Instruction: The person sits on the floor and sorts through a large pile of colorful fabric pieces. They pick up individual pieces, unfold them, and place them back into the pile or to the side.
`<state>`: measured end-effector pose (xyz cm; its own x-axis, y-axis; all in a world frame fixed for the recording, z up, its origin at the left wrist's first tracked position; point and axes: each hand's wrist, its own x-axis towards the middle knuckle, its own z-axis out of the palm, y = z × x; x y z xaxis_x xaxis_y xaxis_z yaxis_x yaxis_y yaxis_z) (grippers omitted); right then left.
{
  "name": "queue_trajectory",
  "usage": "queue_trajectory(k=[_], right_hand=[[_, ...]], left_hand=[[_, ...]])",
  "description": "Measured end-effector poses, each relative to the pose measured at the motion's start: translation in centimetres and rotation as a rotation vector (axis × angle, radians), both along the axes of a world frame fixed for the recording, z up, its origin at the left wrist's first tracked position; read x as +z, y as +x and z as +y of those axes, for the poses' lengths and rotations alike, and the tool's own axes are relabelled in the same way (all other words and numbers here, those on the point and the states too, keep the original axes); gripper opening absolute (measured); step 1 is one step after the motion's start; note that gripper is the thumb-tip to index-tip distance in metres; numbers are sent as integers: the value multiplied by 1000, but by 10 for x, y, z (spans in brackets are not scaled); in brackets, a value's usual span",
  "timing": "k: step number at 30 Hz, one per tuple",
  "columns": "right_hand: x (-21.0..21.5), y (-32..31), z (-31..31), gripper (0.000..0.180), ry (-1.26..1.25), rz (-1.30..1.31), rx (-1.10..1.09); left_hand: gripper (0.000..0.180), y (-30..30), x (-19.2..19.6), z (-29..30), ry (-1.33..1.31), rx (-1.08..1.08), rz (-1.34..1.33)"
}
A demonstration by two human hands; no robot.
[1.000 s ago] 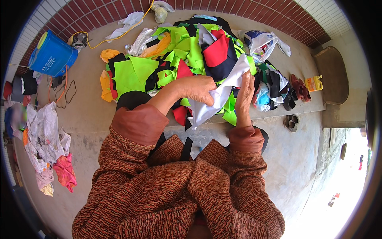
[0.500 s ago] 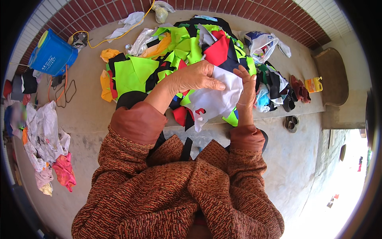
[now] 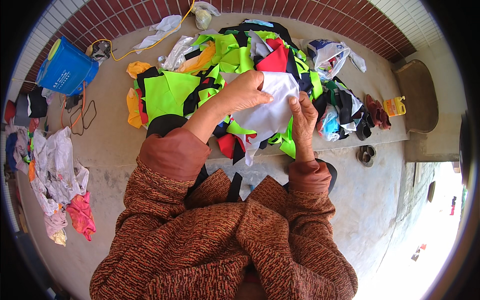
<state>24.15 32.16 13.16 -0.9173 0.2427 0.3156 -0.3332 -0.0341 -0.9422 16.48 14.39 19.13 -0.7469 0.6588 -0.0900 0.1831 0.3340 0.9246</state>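
Between my two hands a piece of white cloth point(image 3: 267, 112) is stretched out, with a ragged lower edge and irregular cut-outs. My left hand point(image 3: 246, 91) pinches its upper left part between thumb and fingers. On the other side, my right hand point(image 3: 303, 117) grips the right edge, thumb pointing up. Beneath and beyond the cloth spreads a heap of fabric scraps: lime green pieces point(image 3: 172, 92), a red piece point(image 3: 275, 59), black strips and orange bits. The white cloth covers part of the heap's near side.
A blue box-shaped tank point(image 3: 67, 67) stands at the left near a yellow cord. Crumpled pale cloths point(image 3: 57, 165) lie below it. To the right are a plastic bag point(image 3: 327, 57), dark red shoes point(image 3: 377, 111), a yellow jug point(image 3: 395, 106) and dark slippers point(image 3: 366, 155).
The white cloth has been spread flatter and wider, and its red mark no longer shows. My right hand has moved slightly down and closed on the cloth's edge.
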Motion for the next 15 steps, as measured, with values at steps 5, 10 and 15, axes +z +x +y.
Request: queue_trajectory(k=[5,10,15], right_hand=[[-1,2,2,24,-94,-109,-15],[12,-3,-15,20,-186,-7,-72],[-3,-5,-8,29,9,-68,-54]], left_hand=[[20,-2,-12,2,-19,29,60],[24,-2,-13,3,-29,-48,115],[32,4,-10,5,-175,-125,287]])
